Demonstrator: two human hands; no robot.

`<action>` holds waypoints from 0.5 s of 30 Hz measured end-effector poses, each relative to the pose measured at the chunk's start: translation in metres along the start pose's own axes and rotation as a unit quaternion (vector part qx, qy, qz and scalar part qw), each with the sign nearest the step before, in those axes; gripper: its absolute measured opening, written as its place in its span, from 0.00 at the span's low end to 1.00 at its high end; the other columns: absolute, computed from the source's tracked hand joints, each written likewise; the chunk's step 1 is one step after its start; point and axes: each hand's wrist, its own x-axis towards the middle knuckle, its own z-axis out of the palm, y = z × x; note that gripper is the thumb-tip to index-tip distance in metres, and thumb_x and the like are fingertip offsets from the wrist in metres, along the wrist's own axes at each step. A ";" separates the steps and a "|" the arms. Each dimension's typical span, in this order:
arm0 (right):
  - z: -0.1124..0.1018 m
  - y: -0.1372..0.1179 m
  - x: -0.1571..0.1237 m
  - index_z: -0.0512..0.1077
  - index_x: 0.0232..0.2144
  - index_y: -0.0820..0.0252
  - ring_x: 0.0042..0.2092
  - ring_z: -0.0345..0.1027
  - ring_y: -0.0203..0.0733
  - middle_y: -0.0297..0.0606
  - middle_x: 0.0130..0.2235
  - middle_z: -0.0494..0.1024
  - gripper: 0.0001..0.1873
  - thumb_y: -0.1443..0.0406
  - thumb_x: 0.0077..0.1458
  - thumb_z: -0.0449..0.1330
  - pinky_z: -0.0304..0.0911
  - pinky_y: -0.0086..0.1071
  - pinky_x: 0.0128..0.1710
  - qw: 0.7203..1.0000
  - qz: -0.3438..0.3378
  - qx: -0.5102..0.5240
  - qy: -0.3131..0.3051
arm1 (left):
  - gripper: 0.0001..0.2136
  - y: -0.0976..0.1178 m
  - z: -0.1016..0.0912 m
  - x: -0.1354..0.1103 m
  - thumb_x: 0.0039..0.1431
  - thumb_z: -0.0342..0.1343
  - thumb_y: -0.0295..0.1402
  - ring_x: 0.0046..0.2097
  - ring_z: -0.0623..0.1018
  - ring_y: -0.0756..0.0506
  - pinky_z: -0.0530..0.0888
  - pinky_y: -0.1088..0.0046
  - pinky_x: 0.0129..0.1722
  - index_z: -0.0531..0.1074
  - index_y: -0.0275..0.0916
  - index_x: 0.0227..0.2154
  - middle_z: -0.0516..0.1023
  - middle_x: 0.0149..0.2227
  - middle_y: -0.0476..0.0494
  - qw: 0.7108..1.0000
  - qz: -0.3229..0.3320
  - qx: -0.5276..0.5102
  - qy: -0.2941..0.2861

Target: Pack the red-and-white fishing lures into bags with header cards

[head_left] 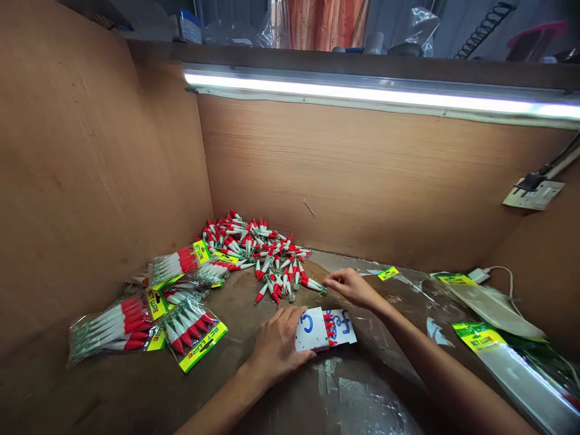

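My left hand [281, 338] is wrapped round a small white card holder [312, 330] with blue handwriting on it. Several red tips of squid jigs show in its open right part [343, 327]. My right hand [351, 286] is just beyond the holder, its fingers drawn together beside the hook end of a red-and-white squid jig [312, 284]. Whether the fingertips grip that jig cannot be made out. Behind them, a heap of loose red-and-white squid jigs [249, 238] spreads over the table toward the back left corner.
Filled clear packs [111, 323] with yellow-green labels lie at the left, some stacked [179, 266]. Flat bags [507, 356] with similar labels lie at the right, near a white cable [501, 269]. Wooden panels [362, 193] enclose the table; a lit tube [362, 93] runs under the shelf.
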 end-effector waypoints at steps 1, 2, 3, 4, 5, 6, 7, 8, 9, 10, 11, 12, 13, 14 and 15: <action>0.002 0.002 0.014 0.80 0.37 0.64 0.34 0.68 0.40 0.40 0.33 0.81 0.19 0.59 0.65 0.52 0.57 0.29 0.33 0.999 0.038 -0.022 0.013 | 0.37 0.000 0.001 0.000 0.44 0.70 0.41 0.53 0.73 0.36 0.71 0.60 0.48 0.64 0.47 0.58 0.74 0.54 0.44 1.000 0.001 0.002 -0.004; 0.006 0.003 0.029 0.79 0.36 0.65 0.33 0.67 0.39 0.40 0.32 0.80 0.17 0.60 0.64 0.53 0.55 0.28 0.32 0.998 0.056 -0.036 0.016 | 0.37 -0.001 0.001 -0.001 0.44 0.70 0.41 0.53 0.73 0.36 0.72 0.60 0.48 0.63 0.47 0.58 0.74 0.54 0.44 1.000 0.003 0.002 -0.008; 0.012 0.004 0.044 0.79 0.35 0.65 0.33 0.66 0.39 0.40 0.32 0.80 0.15 0.62 0.62 0.55 0.54 0.28 0.31 0.997 0.067 -0.044 0.013 | 0.38 -0.001 0.002 -0.001 0.44 0.70 0.42 0.53 0.73 0.36 0.72 0.60 0.48 0.63 0.47 0.59 0.73 0.55 0.44 1.000 0.005 0.002 -0.011; 0.018 0.005 0.057 0.79 0.34 0.64 0.32 0.66 0.38 0.39 0.31 0.80 0.12 0.63 0.60 0.58 0.53 0.27 0.31 0.996 0.074 -0.049 0.004 | 0.38 -0.002 0.003 -0.001 0.44 0.70 0.41 0.53 0.73 0.36 0.71 0.60 0.49 0.63 0.46 0.59 0.73 0.55 0.44 1.000 0.007 0.001 -0.012; 0.024 0.005 0.068 0.78 0.32 0.63 0.31 0.66 0.37 0.38 0.30 0.79 0.08 0.64 0.57 0.60 0.52 0.27 0.30 0.995 0.080 -0.053 -0.007 | 0.39 -0.002 0.004 -0.001 0.43 0.70 0.41 0.54 0.73 0.35 0.71 0.60 0.49 0.63 0.46 0.59 0.73 0.56 0.44 1.000 0.008 0.000 -0.012; 0.030 0.005 0.077 0.78 0.32 0.62 0.31 0.66 0.37 0.36 0.29 0.79 0.06 0.65 0.53 0.63 0.52 0.26 0.29 0.995 0.085 -0.057 -0.018 | 0.39 -0.003 0.005 -0.001 0.43 0.70 0.41 0.54 0.72 0.35 0.71 0.59 0.50 0.63 0.46 0.59 0.73 0.56 0.44 1.000 0.010 -0.001 -0.012; 0.036 0.005 0.085 0.77 0.31 0.62 0.30 0.65 0.37 0.35 0.28 0.78 0.05 0.66 0.50 0.64 0.51 0.26 0.28 0.994 0.088 -0.060 -0.029 | 0.39 -0.003 0.005 -0.001 0.43 0.71 0.41 0.54 0.72 0.35 0.71 0.59 0.50 0.63 0.46 0.59 0.73 0.57 0.43 1.000 0.012 -0.003 -0.011; 0.040 0.005 0.090 0.77 0.31 0.61 0.30 0.66 0.37 0.34 0.28 0.78 0.06 0.67 0.48 0.65 0.51 0.25 0.28 0.993 0.090 -0.062 -0.037 | 0.39 -0.003 0.006 -0.001 0.43 0.71 0.41 0.54 0.72 0.35 0.71 0.59 0.50 0.63 0.46 0.59 0.73 0.57 0.43 1.000 0.015 -0.005 -0.011; 0.043 0.006 0.093 0.77 0.33 0.61 0.30 0.66 0.37 0.33 0.29 0.78 0.08 0.67 0.46 0.66 0.51 0.25 0.27 0.993 0.091 -0.064 -0.042 | 0.39 -0.003 0.006 -0.001 0.42 0.71 0.41 0.54 0.72 0.35 0.71 0.58 0.50 0.63 0.47 0.59 0.73 0.56 0.43 1.000 0.019 -0.007 -0.011; 0.045 0.007 0.095 0.77 0.35 0.61 0.30 0.66 0.37 0.33 0.29 0.78 0.11 0.68 0.44 0.67 0.51 0.25 0.27 0.993 0.091 -0.066 -0.046 | 0.39 -0.003 0.006 -0.001 0.42 0.71 0.41 0.54 0.73 0.35 0.71 0.58 0.50 0.63 0.47 0.59 0.73 0.56 0.43 1.000 0.024 -0.011 -0.013; 0.044 0.008 0.096 0.77 0.37 0.61 0.30 0.67 0.36 0.33 0.30 0.78 0.15 0.68 0.43 0.67 0.52 0.24 0.27 0.993 0.090 -0.066 -0.047 | 0.39 -0.003 0.006 -0.001 0.42 0.71 0.41 0.54 0.73 0.35 0.71 0.58 0.50 0.63 0.47 0.59 0.73 0.56 0.42 0.999 0.028 -0.014 -0.013; 0.042 0.009 0.095 0.76 0.40 0.61 0.30 0.67 0.36 0.33 0.31 0.79 0.18 0.69 0.43 0.67 0.52 0.24 0.28 0.993 0.088 -0.066 -0.047 | 0.39 -0.002 0.005 -0.001 0.42 0.71 0.41 0.54 0.73 0.35 0.71 0.58 0.50 0.63 0.47 0.59 0.73 0.56 0.42 0.999 0.030 -0.016 -0.014; 0.037 0.011 0.093 0.76 0.42 0.61 0.31 0.68 0.36 0.33 0.32 0.79 0.20 0.69 0.43 0.67 0.53 0.24 0.28 0.993 0.085 -0.066 -0.045 | 0.39 -0.002 0.005 -0.001 0.42 0.71 0.41 0.54 0.73 0.35 0.71 0.58 0.50 0.63 0.47 0.59 0.73 0.56 0.42 0.999 0.031 -0.019 -0.014; 0.031 0.013 0.090 0.76 0.43 0.60 0.31 0.68 0.36 0.33 0.33 0.80 0.20 0.69 0.44 0.66 0.54 0.24 0.29 0.994 0.080 -0.066 -0.040 | 0.39 -0.001 0.004 -0.001 0.42 0.71 0.41 0.54 0.73 0.34 0.71 0.58 0.50 0.63 0.47 0.59 0.73 0.56 0.41 0.999 0.030 -0.021 -0.015; 0.023 0.015 0.085 0.77 0.43 0.60 0.32 0.69 0.37 0.34 0.33 0.80 0.18 0.69 0.47 0.65 0.54 0.24 0.29 0.995 0.074 -0.066 -0.031 | 0.39 -0.001 0.004 -0.001 0.42 0.71 0.41 0.54 0.73 0.34 0.71 0.58 0.50 0.63 0.46 0.59 0.73 0.56 0.41 0.999 0.029 -0.024 -0.016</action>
